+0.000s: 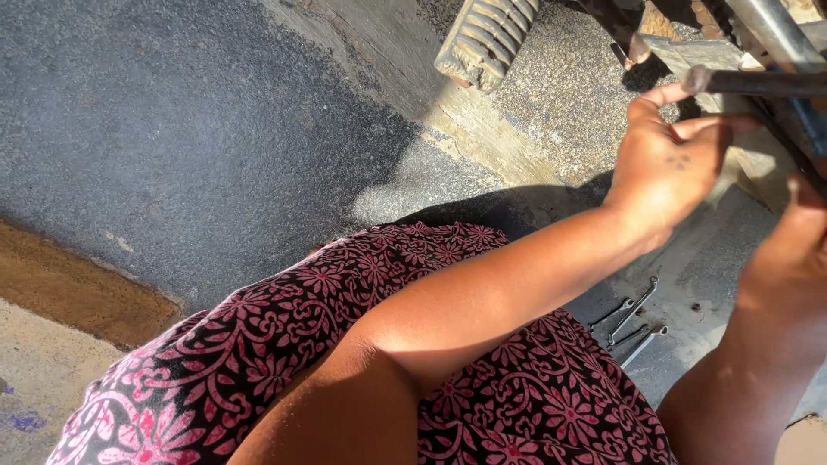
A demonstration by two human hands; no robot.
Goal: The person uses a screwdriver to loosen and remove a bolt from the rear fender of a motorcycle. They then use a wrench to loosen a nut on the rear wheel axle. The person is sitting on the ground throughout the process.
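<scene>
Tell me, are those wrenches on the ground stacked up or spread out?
Spread out: the wrenches lie loosely side by side on the ground, fanned at slightly different angles.

Spanners (633, 320) on ground (215, 129) below left hand (668, 159)

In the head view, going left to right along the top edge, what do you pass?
Dark ground → ribbed block → left hand → dark rod, its end at the left hand's fingertips; the right hand sits lower, at the right edge.
</scene>
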